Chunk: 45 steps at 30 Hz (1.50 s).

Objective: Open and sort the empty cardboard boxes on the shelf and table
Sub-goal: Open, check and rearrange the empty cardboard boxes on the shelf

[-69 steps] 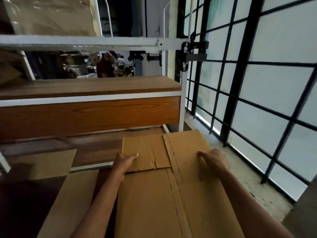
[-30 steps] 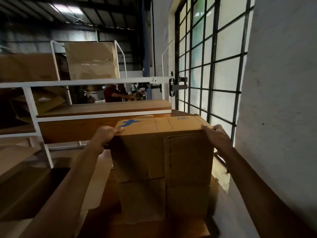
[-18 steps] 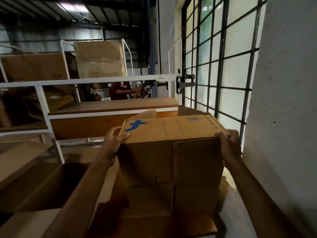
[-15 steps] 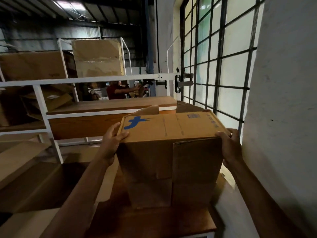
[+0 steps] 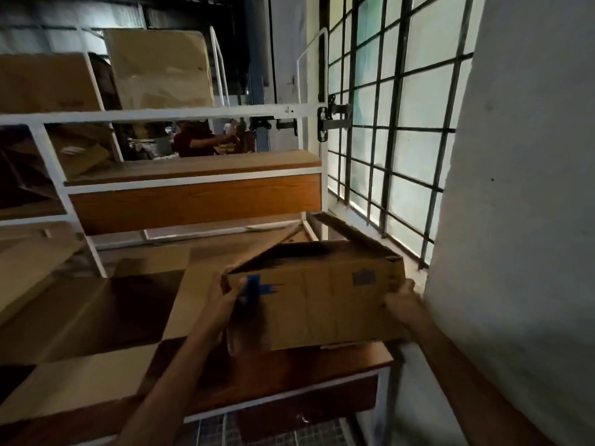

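Open cardboard box (image 5: pixel 322 297), left hand (image 5: pixel 225 300), right hand (image 5: pixel 402 304) gripping its ends, table (image 5: pixel 289 368)

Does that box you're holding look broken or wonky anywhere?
A bit. The cardboard box, gripped by the left hand and right hand, is held tilted over the table. Its top flaps gape unevenly, with one sticking up at the back, and its upper right corner looks ragged.
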Tool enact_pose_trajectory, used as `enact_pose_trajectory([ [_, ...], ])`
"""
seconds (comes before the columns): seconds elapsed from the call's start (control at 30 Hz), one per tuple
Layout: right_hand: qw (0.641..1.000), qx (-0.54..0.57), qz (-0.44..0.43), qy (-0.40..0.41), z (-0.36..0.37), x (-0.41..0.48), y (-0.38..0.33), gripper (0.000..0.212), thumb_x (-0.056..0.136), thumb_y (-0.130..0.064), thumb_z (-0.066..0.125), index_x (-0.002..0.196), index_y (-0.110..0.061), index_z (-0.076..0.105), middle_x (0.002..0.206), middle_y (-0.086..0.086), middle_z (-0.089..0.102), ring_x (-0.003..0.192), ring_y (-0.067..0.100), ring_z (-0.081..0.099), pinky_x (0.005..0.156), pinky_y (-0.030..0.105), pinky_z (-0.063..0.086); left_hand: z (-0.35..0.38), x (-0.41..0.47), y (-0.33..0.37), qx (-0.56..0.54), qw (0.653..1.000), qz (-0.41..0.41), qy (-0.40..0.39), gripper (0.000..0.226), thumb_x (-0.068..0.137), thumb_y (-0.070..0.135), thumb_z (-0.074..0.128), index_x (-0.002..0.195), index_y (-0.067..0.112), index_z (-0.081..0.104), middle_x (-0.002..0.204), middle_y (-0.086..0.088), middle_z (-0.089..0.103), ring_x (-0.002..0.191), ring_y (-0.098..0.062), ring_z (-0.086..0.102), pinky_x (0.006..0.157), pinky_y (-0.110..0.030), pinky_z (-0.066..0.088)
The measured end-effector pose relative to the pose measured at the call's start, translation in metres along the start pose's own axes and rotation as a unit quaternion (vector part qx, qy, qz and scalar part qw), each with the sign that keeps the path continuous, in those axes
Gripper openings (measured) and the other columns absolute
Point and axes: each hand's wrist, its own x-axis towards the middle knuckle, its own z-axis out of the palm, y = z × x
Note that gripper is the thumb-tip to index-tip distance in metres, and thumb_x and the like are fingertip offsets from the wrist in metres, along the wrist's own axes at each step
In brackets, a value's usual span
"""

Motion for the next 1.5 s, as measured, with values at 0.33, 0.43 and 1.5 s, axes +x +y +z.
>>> enact_pose_trajectory([
  [0.33,0.992,0.093,0.083,-0.027,0.030,-0.066,0.065,0.091,0.091,-0.014,0.064,0.155,-0.010,-0.001,0.145,0.022,0.039,0.128,0.040,0.046,0.096,0.044,0.045,-0.001,-0.051,-0.072,0.072,0.989,-0.124,-0.043,0.048,0.103,0.037,0.042,0.140,0.007,0.045,0.135,-0.008,0.050,0.122,-0.025,0.049,0.092,-0.031,0.037],
  [0.43,0.995,0.070,0.067,-0.016,0.029,-0.078,0.069,0.095,0.090,-0.013,0.066,0.155,-0.011,-0.004,0.149,0.022,0.035,0.130,0.039,0.043,0.096,0.043,0.043,-0.005,-0.066,-0.089,0.111,0.981,-0.132,-0.084,0.057,0.097,0.042,0.052,0.147,0.018,0.039,0.150,-0.010,0.038,0.134,-0.029,0.042,0.100,-0.035,0.040],
  [1.5,0.893,0.451,-0.012,-0.005,0.095,-0.093,-0.017,0.026,0.095,-0.017,0.058,0.119,-0.013,0.049,0.105,0.014,0.063,0.089,0.028,0.066,0.067,0.035,0.057,0.072,-0.065,-0.066,0.184,0.982,0.039,0.032,0.046,0.089,0.056,0.048,0.109,0.016,0.061,0.112,-0.001,0.056,0.101,-0.017,0.057,0.079,-0.026,0.044],
])
